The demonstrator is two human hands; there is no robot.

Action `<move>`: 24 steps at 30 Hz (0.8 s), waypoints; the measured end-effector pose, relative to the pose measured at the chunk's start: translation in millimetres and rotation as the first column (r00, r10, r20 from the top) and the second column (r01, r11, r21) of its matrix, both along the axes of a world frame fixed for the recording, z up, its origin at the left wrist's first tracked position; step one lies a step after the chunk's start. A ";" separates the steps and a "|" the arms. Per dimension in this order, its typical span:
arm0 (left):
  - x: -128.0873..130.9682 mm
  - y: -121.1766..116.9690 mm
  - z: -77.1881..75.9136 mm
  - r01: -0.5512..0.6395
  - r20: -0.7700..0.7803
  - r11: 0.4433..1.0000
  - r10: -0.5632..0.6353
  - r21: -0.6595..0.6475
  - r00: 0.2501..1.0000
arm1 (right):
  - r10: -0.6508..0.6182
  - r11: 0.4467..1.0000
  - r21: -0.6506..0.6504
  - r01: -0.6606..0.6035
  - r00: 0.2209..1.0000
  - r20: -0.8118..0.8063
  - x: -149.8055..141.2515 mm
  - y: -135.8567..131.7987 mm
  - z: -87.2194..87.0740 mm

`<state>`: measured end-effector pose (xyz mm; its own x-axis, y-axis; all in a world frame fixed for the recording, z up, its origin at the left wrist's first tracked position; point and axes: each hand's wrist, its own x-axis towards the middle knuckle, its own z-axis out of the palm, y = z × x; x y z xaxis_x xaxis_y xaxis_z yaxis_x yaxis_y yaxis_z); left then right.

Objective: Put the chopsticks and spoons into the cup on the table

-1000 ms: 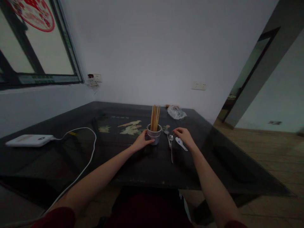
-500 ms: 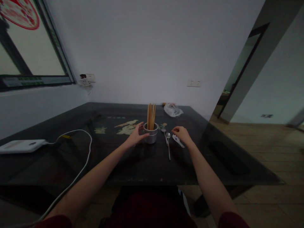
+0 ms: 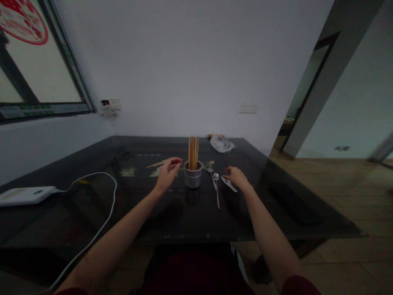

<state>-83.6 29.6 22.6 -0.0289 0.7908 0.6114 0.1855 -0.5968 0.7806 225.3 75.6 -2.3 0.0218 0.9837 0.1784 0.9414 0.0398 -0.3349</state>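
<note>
A grey metal cup [image 3: 193,180] holds several wooden chopsticks [image 3: 193,153] upright near the middle of the dark table. My left hand [image 3: 167,174] is just left of the cup, apart from it, with fingers loosely bent and nothing in them. To the cup's right lie two metal spoons: a shorter spoon [image 3: 212,178] and a longer spoon [image 3: 217,192]. Farther right, a white spoon [image 3: 231,185] has its bowl partly under my right hand [image 3: 236,177]. The fingers of that hand curve over the bowl with a small gap at the thumb; contact is unclear.
A crumpled clear plastic bag [image 3: 221,144] lies at the back of the dark table [image 3: 166,217]. On the left, a white device [image 3: 27,195] has a white cable [image 3: 114,196] running over the near table edge. A wall [image 3: 172,82] stands behind.
My left hand has let go of the cup and drawn back to the left. My right hand has lowered slightly by the white spoon. The view has shifted a little.
</note>
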 end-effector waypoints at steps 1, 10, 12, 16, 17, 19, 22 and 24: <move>1.1 -1.9 0.5 -0.004 -0.010 1.000 0.005 0.010 1.000 | -0.011 1.000 -0.026 0.011 1.000 0.024 0.5 -1.0 -1.5; 25.3 -33.8 -4.9 0.094 -0.422 0.990 -0.043 0.102 0.906 | 0.031 0.968 -0.249 -0.015 0.998 0.062 -0.6 -4.3 -8.3; 31.4 -38.9 -9.2 0.163 -0.513 0.983 -0.100 0.080 0.853 | 0.027 0.973 -0.230 -0.008 0.996 0.083 -1.8 -4.3 -8.5; 38.9 -43.2 -16.1 0.267 -0.622 0.964 -0.211 -0.003 0.754 | 0.012 0.978 -0.210 0.009 0.995 0.099 -2.9 -4.3 -8.0; 39.9 -43.5 -17.1 0.282 -0.636 0.959 -0.235 -0.029 0.735 | 0.010 0.978 -0.209 0.011 0.995 0.102 -2.9 -4.3 -7.7; 41.1 -43.7 -18.6 0.303 -0.646 0.950 -0.277 -0.073 0.711 | 0.009 0.979 -0.205 0.013 0.994 0.105 -2.9 -4.3 -7.4; 42.6 -43.5 -20.6 0.324 -0.651 0.941 -0.304 -0.094 0.695 | 0.007 0.980 -0.197 0.014 0.994 0.106 -3.2 -4.8 -7.0; 43.8 -43.4 -22.1 0.331 -0.666 0.938 -0.310 -0.100 0.678 | 0.006 0.983 -0.185 0.013 0.995 0.100 -3.7 -5.5 -6.3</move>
<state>-39.8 -13.8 0.5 0.6433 0.6575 0.3923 0.4406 -0.7369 0.5126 221.5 70.1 -8.5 0.0164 0.9998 -0.0057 0.9704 -0.0173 -0.2411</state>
